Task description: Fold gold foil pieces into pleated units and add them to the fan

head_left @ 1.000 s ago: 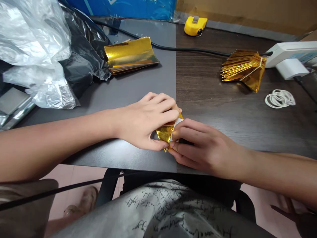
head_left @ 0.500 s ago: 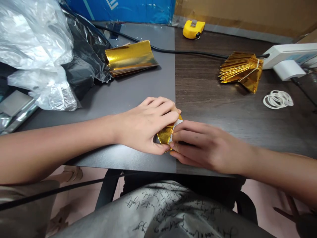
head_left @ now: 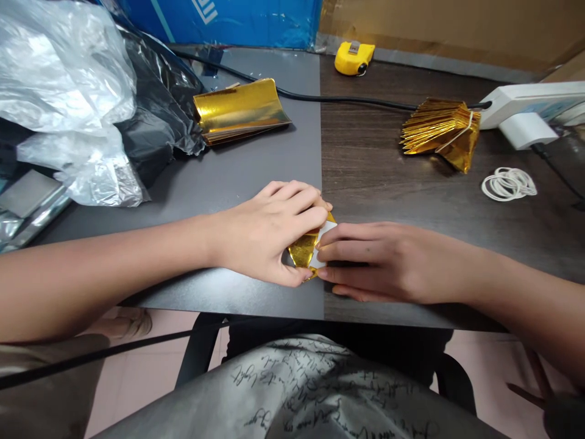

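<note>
A partly folded sheet of gold foil paper [head_left: 303, 249] lies on the table near its front edge, its white underside showing on the right. Over its left part curls my left hand [head_left: 274, 228], closed on it, thumb at the lower corner and fingers at the far end. From the right, my right hand [head_left: 388, 259] has its fingers together on the white part, the fingertips at the paper's fold. Much of the paper is hidden beneath both hands.
Behind lies a stack of gold foil sheets [head_left: 242, 113]. At right are a banded bundle of folded gold paper [head_left: 439, 131], white rubber bands [head_left: 509, 184] and a power strip [head_left: 525, 100]. A yellow tape measure [head_left: 353, 59] sits at the back; plastic bags [head_left: 68, 79] crowd the left.
My right fingers have shifted slightly and straightened, uncovering more of the paper's white side. My left hand keeps its place on the paper. The whole view has shifted slightly.
</note>
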The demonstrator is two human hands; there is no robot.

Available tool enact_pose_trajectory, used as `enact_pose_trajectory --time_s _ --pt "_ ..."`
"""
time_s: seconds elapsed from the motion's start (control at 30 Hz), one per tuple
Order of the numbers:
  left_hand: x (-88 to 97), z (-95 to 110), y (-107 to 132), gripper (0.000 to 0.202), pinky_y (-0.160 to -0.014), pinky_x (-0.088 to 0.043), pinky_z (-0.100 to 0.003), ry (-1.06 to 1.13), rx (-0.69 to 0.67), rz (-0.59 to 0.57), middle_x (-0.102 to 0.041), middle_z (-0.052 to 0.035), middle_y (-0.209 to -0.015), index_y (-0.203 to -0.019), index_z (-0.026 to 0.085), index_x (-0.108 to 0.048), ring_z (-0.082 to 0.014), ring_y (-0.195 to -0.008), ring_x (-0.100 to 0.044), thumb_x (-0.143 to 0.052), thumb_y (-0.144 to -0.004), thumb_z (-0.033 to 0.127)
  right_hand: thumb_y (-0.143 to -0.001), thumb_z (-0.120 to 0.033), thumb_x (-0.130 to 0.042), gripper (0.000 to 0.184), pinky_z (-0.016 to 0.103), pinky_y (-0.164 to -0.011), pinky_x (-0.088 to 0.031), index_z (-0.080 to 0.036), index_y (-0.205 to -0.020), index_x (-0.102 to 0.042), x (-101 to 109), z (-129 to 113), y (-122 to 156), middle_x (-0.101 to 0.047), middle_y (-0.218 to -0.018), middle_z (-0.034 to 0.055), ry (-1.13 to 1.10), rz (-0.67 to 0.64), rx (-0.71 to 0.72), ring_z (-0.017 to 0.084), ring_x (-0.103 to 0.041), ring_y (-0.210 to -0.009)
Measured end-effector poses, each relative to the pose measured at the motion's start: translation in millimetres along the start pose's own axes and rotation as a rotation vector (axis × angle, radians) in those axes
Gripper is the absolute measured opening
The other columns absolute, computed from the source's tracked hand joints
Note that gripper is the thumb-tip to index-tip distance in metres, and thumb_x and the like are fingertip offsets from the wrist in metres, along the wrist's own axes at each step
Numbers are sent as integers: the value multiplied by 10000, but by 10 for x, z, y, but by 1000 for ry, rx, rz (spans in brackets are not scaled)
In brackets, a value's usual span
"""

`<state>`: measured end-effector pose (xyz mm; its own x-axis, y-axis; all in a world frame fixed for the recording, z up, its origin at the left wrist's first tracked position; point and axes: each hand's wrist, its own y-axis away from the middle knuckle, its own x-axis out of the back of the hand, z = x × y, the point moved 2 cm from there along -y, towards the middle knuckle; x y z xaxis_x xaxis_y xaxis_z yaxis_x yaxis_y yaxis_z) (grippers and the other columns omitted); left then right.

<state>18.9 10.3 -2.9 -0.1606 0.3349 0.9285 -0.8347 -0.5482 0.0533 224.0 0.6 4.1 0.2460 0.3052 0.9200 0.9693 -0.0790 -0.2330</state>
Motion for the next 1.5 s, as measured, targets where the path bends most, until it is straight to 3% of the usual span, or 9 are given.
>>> enact_pose_trajectory --time_s 0.43,1.07,1.3,1.5 --pt "-10 -30 31 511 -1162 -348 -556 -36 -51 -12 -491 -174 -1445 -1216 188 -551 -354 -1425 -371 -551 -889 579 -1022 -203 -535 206 362 -834 -563 -117 -1008 -721 -16 2 21 -706 -1045 95 63 80 42 214 -630 -1033" --pt "-7 -20 27 483 -1168 -355 -538 -31 -51 10 -510 -164 -1428 -1197 190 -559 -345 -1422 -381 -568 -884 557 -1019 -173 -525 203 345 -832 -564 -130 -980 -719 -19 -9 -12 -699 -1032 95 12 62 3 199 -632 -1022" --pt "-37 -16 18 490 -1161 -368 -546 -86 -45 8 -518 -160 -1381 -1182 197 -551 -357 -1422 -380 -576 -855 561 -986 -382 -614 271 429 -970 -495 -150 -1072 -726 32 105 39 -680 -1106 94 -15 53 39 248 -563 -1155" --pt "-33 -13 15 475 -1157 -380 -573 -72 -33 4 -536 -157 -1309 -1124 192 -566 -367 -1413 -391 -601 -844 574 -948 -412 -661 288 450 -980 -478 -187 -1109 -742 151 163 85 -628 -1205 117 -64 -4 1 276 -489 -1216"
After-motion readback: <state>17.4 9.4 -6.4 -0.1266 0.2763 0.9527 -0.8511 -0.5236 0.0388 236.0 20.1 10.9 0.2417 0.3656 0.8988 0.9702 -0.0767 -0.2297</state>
